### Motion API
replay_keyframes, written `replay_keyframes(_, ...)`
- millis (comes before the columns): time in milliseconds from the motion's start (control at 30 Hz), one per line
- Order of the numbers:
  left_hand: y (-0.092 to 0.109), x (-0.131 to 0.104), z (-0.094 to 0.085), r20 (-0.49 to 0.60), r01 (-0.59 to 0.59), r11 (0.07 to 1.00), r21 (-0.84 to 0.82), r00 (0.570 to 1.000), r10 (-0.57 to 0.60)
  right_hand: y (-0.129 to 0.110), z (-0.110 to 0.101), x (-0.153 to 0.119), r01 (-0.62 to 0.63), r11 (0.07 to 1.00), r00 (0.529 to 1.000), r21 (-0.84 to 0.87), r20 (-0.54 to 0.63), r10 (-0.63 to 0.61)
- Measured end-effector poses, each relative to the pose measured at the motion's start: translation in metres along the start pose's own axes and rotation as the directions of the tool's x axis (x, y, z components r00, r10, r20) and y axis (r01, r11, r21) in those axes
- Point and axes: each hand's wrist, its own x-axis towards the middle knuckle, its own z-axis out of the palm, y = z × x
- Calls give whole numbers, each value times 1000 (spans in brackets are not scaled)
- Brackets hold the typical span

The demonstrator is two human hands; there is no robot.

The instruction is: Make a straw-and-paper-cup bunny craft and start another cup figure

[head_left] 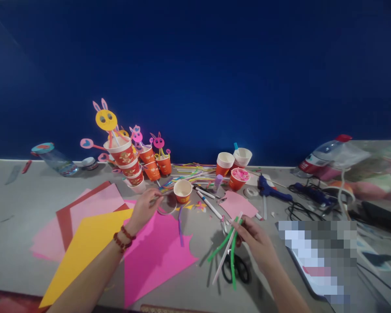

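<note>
My right hand [249, 232] pinches green pipe cleaners [233, 261] together with a pale pink stick [224, 261], above black-handled scissors [243, 268] on the table. Bent fingers close my left hand [146, 208] at the top of the magenta paper [156, 256]; it holds something thin that I cannot make out. Just right of it stands an open paper cup [183, 191]. A purple pipe cleaner [180, 226] lies below that cup, partly over the magenta paper.
Stacked red cups with paper rabbit figures [122, 152] stand at the back left. Yellow paper [81, 248] lies front left. Further right are a cup of pink scraps [239, 177], a blue glue gun [273, 190], a bottle [324, 154] and a blurred phone [313, 265].
</note>
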Motion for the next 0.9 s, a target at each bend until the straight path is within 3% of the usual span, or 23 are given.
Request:
replay_keyframes(133,22,-45,-5,96,-49,999,15,994,47,0,6,1,-8,1000,1000,7,14,8)
replay_keyframes(233,46,-75,4,309,-257,963,78,925,222,-1,14,1,-15,1000,999,14,40,15)
replay_keyframes(333,61,-89,15,458,-375,917,137,845,277,-1,18,0,-23,1000,998,6,56,22)
replay_keyframes(400,64,-90,20,483,-406,900,158,827,289,-1,19,-1,-27,1000,998,-3,63,27)
replay_keyframes(633,52,-82,27,444,-473,845,250,832,334,-2,20,-4,-51,999,997,-5,63,51)
replay_keyframes(800,47,-73,22,506,-572,779,256,766,396,-1,20,-4,-30,999,997,-13,76,31)
replay_keyframes(900,46,-64,19,535,-596,751,285,749,392,1,18,-4,-20,1000,997,-22,72,22)
